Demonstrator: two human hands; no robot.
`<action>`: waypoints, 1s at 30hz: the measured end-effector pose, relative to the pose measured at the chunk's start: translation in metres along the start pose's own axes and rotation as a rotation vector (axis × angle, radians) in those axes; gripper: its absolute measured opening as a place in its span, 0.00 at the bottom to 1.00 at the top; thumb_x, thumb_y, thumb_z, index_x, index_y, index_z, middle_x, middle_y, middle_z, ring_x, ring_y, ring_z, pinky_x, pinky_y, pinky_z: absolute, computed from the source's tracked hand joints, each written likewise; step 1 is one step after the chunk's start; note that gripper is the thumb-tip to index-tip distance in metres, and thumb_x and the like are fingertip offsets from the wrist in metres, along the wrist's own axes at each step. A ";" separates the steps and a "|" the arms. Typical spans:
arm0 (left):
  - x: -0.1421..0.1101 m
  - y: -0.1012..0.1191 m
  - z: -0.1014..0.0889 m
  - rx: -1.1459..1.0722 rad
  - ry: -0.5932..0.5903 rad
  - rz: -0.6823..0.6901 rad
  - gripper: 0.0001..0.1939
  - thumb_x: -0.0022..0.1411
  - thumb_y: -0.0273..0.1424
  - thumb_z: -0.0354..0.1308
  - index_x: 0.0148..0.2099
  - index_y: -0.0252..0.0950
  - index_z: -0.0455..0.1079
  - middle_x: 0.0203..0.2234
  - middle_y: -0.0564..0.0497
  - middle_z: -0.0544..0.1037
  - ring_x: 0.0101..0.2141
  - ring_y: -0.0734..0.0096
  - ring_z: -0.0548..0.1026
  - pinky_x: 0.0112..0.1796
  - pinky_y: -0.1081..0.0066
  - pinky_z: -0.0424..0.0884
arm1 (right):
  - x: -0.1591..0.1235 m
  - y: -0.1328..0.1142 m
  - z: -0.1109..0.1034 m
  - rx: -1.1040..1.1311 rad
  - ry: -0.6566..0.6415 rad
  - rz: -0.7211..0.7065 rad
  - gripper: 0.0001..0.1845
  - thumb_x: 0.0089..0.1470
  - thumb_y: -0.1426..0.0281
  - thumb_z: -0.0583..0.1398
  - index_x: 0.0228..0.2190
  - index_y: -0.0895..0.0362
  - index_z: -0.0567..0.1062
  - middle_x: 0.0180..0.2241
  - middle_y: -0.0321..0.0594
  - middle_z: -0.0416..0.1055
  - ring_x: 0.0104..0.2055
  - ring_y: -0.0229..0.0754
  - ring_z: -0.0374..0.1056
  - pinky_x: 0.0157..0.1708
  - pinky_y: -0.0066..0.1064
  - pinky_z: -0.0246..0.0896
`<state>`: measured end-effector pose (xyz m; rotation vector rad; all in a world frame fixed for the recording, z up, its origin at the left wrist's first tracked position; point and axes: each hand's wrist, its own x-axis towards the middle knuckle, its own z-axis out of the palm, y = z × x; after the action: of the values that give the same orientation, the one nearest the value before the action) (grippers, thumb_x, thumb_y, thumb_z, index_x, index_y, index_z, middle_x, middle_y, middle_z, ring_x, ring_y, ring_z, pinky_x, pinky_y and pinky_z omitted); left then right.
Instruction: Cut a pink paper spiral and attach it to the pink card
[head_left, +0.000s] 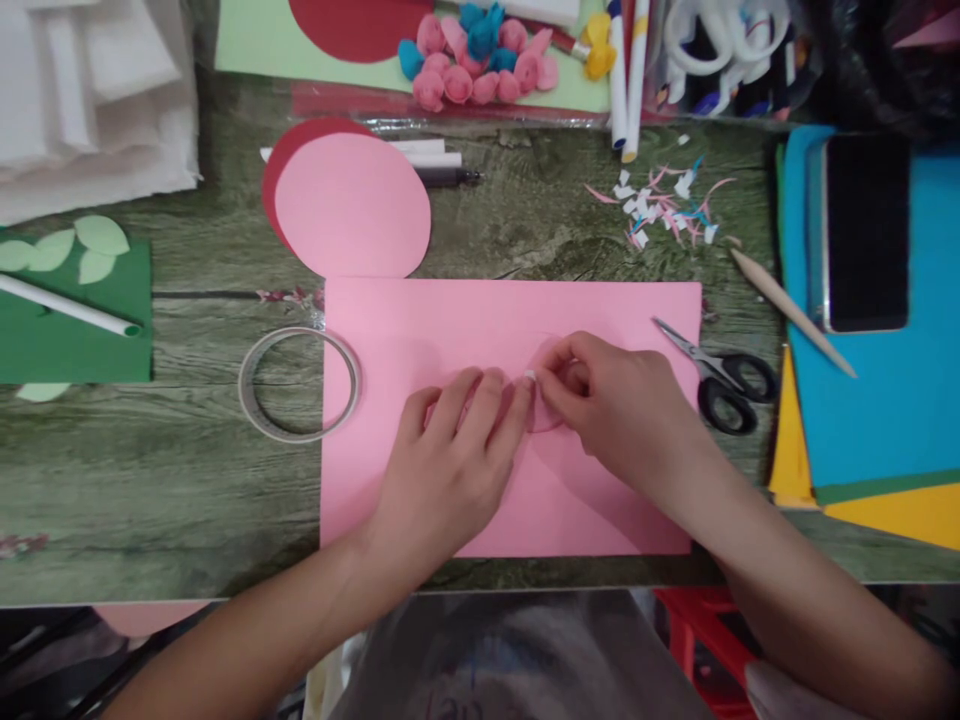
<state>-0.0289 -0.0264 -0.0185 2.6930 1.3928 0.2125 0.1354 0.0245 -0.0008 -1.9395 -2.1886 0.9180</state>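
Note:
A pink sheet of paper (420,330) lies flat in front of me. My left hand (457,460) rests on it, fingers spread and slightly bent, the tips pressing down near the middle. Close beside the index fingertip, my right hand (600,390) is closed in a pinch. A tiny white bit (530,376) shows between the two hands; what the right fingers grip is mostly hidden. Under them, a round outline (546,430) is partly visible on the paper. Black-handled scissors (720,375) lie at the sheet's right edge, and a tape ring (251,400) overlaps its left edge.
Pink and red paper ovals (352,205) lie behind the sheet, over some pens (442,165). Paper scraps (660,205), a pointed wooden stick (795,312), a phone (866,230) and blue paper (885,410) are at right. Green paper (75,350) with leaf cut-outs is at left.

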 end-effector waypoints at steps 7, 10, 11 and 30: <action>0.000 0.000 0.002 -0.011 0.014 -0.010 0.21 0.62 0.26 0.48 0.57 0.32 0.62 0.49 0.40 0.71 0.48 0.54 0.67 0.39 0.59 0.61 | -0.001 0.002 -0.005 0.036 -0.001 0.017 0.06 0.52 0.70 0.57 0.27 0.55 0.73 0.15 0.32 0.69 0.17 0.37 0.66 0.22 0.28 0.54; 0.001 -0.001 0.001 -0.011 0.017 -0.014 0.21 0.62 0.26 0.48 0.57 0.33 0.62 0.49 0.41 0.71 0.48 0.55 0.67 0.39 0.60 0.61 | -0.004 0.005 -0.009 0.073 0.001 0.015 0.09 0.55 0.67 0.55 0.28 0.55 0.74 0.15 0.32 0.69 0.18 0.37 0.65 0.22 0.28 0.54; 0.001 -0.001 0.001 -0.009 0.016 -0.014 0.21 0.62 0.26 0.48 0.57 0.33 0.62 0.49 0.41 0.71 0.48 0.55 0.67 0.39 0.60 0.61 | -0.005 0.006 -0.010 0.080 -0.001 0.017 0.09 0.56 0.67 0.55 0.29 0.55 0.74 0.15 0.32 0.69 0.18 0.36 0.65 0.22 0.28 0.54; 0.003 0.005 0.002 0.164 0.025 0.028 0.20 0.61 0.26 0.48 0.55 0.31 0.64 0.46 0.41 0.71 0.46 0.54 0.68 0.35 0.60 0.63 | -0.007 0.010 -0.012 -0.071 0.032 -0.117 0.08 0.56 0.69 0.55 0.35 0.55 0.74 0.23 0.34 0.74 0.22 0.37 0.69 0.23 0.26 0.54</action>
<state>-0.0225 -0.0267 -0.0198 2.8517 1.4397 0.1402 0.1510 0.0223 0.0063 -1.8186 -2.3178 0.7981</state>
